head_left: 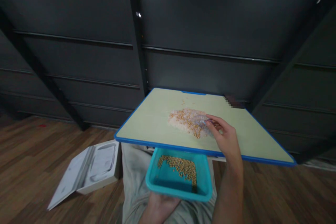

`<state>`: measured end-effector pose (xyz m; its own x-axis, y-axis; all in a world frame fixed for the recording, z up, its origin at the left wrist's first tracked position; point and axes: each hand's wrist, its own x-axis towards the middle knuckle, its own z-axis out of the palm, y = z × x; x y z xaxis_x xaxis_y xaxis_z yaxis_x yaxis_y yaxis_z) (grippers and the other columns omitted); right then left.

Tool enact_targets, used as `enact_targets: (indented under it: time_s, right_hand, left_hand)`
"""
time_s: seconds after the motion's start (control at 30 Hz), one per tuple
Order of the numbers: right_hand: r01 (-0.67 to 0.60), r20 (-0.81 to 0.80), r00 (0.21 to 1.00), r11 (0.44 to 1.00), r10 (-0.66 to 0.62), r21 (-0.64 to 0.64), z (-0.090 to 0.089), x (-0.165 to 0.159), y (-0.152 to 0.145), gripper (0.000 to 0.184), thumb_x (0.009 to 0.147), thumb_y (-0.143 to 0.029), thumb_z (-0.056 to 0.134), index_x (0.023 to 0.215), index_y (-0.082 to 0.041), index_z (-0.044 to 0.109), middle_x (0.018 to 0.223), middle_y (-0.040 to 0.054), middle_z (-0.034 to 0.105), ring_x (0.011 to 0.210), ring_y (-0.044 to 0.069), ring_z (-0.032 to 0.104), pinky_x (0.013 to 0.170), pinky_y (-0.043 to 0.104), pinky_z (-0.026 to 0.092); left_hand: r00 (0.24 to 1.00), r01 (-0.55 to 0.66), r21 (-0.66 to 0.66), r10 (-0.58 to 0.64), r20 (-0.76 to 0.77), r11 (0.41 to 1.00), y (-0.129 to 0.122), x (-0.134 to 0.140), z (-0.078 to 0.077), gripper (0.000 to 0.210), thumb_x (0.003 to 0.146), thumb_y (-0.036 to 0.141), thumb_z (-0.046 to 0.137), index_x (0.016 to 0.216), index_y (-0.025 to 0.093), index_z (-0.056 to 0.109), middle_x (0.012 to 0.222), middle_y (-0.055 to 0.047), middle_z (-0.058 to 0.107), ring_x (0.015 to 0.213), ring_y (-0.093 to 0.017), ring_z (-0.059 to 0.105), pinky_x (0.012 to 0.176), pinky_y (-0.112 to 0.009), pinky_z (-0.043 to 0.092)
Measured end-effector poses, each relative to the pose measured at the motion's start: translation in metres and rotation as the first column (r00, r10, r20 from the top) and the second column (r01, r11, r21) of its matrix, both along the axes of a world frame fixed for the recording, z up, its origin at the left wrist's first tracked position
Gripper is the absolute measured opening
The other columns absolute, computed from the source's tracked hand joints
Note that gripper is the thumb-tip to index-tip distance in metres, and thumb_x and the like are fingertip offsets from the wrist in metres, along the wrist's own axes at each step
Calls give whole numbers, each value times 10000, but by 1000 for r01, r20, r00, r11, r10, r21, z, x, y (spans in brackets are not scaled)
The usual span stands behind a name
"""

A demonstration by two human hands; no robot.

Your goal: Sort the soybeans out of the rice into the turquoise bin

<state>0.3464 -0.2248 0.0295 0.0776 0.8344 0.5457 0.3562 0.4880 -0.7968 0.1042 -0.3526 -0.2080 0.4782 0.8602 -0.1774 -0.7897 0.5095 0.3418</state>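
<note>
On the yellow board (147,115) lies a heap of white grains mixed with round tan beans (187,115). My right hand (223,129) is over the heap's right side, thumb and fingers pinched on a clear, bluish see-through plastic piece (200,120). Its exact kind is unclear, and it touches or hovers just above the beans. Below the board's near edge, my left hand (162,204) holds a turquoise plastic basin (178,193) from beneath; most of its fingers are hidden under it. Tan beans (181,166) are spread along the basin's far and right sides.
The board has a blue rim and stands above my lap. To the left, an open white box (101,162) lies on the wooden floor (42,147). A dark panelled wall (204,17) rises behind the board. A pixelated dark patch (234,102) covers the board's far right edge.
</note>
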Motion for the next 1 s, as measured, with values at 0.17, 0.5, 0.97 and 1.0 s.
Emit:
enact_targets:
  time_s: [0.17,0.5,0.97,1.0]
  right_hand:
    - [-96,5,995,994,96,-41,-3,-1,2,300,1022,-486,852,1194,-275,978,1247,135,963,1045,342,867,867,467,694]
    - [-113,64,991,992,117,-56,-4,-3,5,273,992,-456,847,1150,-297,1003,1218,116,976,951,328,868,857,480,697]
    - [-148,75,986,988,150,-33,-6,-15,6,258,1038,-416,814,1177,-299,998,1239,115,971,1062,345,893,918,496,713]
    - [-150,66,986,988,152,-43,-7,-14,6,256,1032,-425,823,1169,-298,999,1230,116,972,1048,344,892,896,488,712]
  left_hand:
    - [993,-105,-23,106,49,994,0,2,21,545,1060,464,805,1597,382,834,1378,-41,967,1593,-426,746,1399,-580,561]
    - [989,-106,87,96,117,991,-2,7,38,329,1120,378,695,1298,317,965,1458,-57,942,1655,-388,699,1479,-599,436]
    - [990,-85,77,75,120,993,0,3,21,398,1146,494,675,1392,333,943,1529,-76,910,1697,-390,658,1477,-586,438]
    - [990,-81,71,72,125,994,0,3,19,381,1139,498,691,1372,342,949,1517,-70,917,1693,-390,663,1475,-588,443]
